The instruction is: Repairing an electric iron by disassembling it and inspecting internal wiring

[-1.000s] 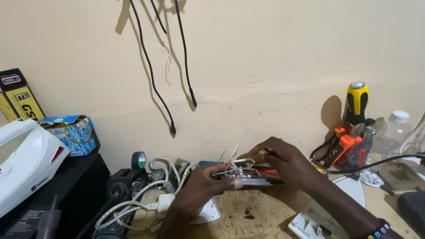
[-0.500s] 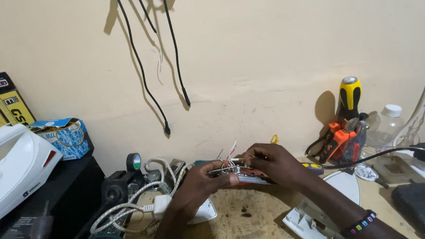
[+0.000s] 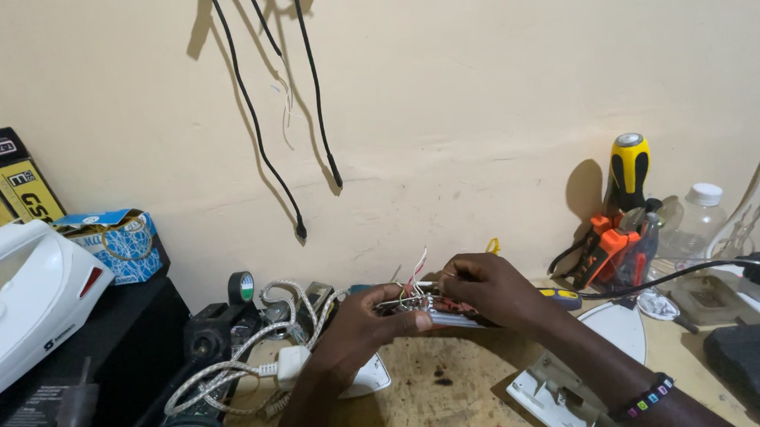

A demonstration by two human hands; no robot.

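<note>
Low centre of frame: left hand (image 3: 362, 327) and right hand (image 3: 488, 289) both clenched around a small wired part (image 3: 430, 305), held just above the wooden bench (image 3: 462, 402). White iron (image 3: 16, 306) far left; yellow-handled screwdriver (image 3: 628, 172) upright, right.

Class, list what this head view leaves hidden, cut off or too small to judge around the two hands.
- Wired part: mostly covered by the left hand and right hand, so its kind is unclear.
- Thin wires: too small to trace.
- White iron: cut by the left edge.
- Black cables: tops cut by the top edge.
</note>
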